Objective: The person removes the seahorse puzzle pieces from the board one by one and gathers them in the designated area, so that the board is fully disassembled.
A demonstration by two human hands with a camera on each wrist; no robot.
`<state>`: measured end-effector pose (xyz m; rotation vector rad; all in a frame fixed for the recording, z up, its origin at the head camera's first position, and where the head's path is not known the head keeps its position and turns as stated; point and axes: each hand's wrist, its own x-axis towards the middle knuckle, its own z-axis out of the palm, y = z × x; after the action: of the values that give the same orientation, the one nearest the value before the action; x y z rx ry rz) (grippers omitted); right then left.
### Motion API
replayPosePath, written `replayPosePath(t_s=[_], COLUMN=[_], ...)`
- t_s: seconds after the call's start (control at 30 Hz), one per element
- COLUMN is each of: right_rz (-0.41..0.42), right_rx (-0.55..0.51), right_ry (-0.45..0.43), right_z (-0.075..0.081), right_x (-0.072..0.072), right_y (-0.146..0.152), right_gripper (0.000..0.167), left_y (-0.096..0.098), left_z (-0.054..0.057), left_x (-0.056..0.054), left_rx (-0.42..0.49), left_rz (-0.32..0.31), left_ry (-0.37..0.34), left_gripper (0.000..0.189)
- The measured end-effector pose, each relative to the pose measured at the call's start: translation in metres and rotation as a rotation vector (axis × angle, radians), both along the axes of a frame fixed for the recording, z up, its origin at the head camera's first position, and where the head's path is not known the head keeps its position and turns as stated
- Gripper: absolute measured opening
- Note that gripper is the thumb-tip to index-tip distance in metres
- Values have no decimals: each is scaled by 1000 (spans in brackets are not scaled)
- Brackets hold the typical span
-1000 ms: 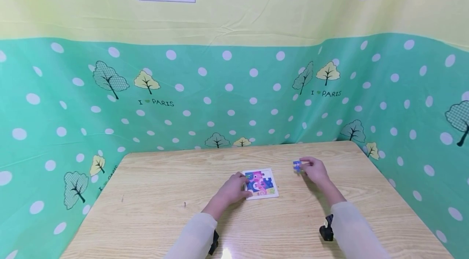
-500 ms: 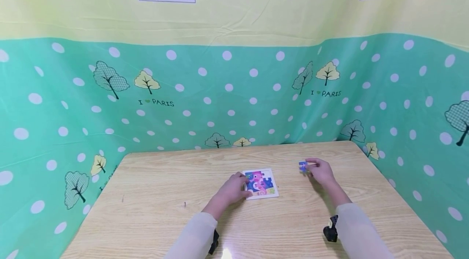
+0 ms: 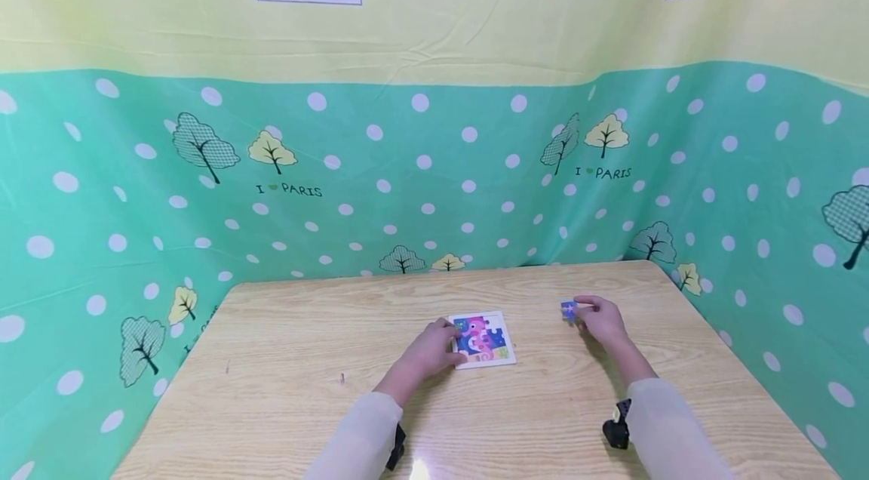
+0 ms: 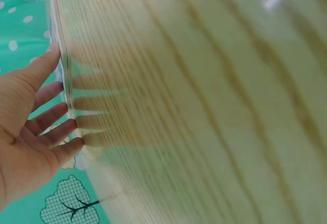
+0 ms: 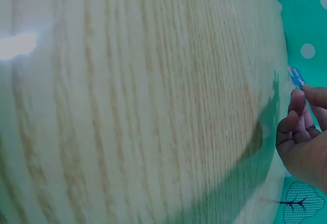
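Note:
A square jigsaw board with a white frame and a pink seahorse picture lies flat at the table's middle. A gap in the picture shows near its upper right. My left hand rests at the board's left side, its fingertips and thumb touching the frame. In the left wrist view those fingers are spread and mostly straight against the edge. Right of the board, my right hand pinches a small blue puzzle piece between thumb and fingers, above the table. The right wrist view shows the piece held at the fingertips.
The light wooden table has a small dark mark left of the board. A green and yellow printed curtain hangs behind and on both sides. Black wrist cameras sit under the sleeves.
My right hand has drawn slightly to the right, away from the board, with the puzzle piece between its fingers. The left hand and the board have stayed in place.

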<state>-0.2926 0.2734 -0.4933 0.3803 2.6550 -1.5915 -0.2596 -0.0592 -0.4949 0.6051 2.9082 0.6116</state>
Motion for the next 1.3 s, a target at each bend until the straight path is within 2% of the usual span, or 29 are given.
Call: replayPosePath(t_s=[0.4, 0.63, 1.0, 1.3], right_rz=[-21, -47, -45, -41], right_rx=[-35, -1, -10, 14], right_ry=[2, 2, -16, 2], right_z=[-3, -7, -10, -13], right_x=[-2, -5, -6, -9], right_y=[3, 5, 4, 5], right_gripper=[39, 38, 38, 38], left_y=[0, 0, 0, -1], left_z=[0, 1, 1, -1], left_x=[0, 0, 1, 0], left_rx=[9, 12, 6, -2], left_rz=[2, -4, 3, -2], left_ry=[-9, -9, -9, 7], left_gripper=[51, 49, 51, 50])
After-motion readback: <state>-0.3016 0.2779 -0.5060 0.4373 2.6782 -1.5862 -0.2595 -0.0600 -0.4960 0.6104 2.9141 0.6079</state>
